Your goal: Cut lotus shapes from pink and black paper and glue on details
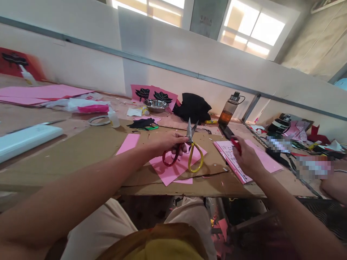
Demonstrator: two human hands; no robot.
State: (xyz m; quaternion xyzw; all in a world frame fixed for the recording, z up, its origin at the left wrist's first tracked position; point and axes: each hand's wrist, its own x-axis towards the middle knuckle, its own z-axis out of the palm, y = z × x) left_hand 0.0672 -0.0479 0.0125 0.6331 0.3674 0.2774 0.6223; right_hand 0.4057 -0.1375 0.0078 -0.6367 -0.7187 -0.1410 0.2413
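My left hand point(173, 142) pinches a pair of scissors point(195, 159) near the pivot, with the blades parted and pointing away; one handle loop is red, the other yellow. Under them, pink sheets point(168, 175) lie on brown cardboard. To the right, my right hand point(248, 159) is closed round a red object point(236, 146) whose shape is partly hidden by the fingers. A dark, flat object point(225, 130) reaches from near that hand toward the bottle. Below the right hand lies a white sheet with writing point(230, 155), on top of pink sheets.
A bottle of brown liquid point(227, 113), a black cloth point(192, 106) and a metal bowl point(156, 105) stand along the back. A white case point(29, 140) lies left. At far right are a black bottle point(279, 124), scraps and a person's hand point(334, 182).
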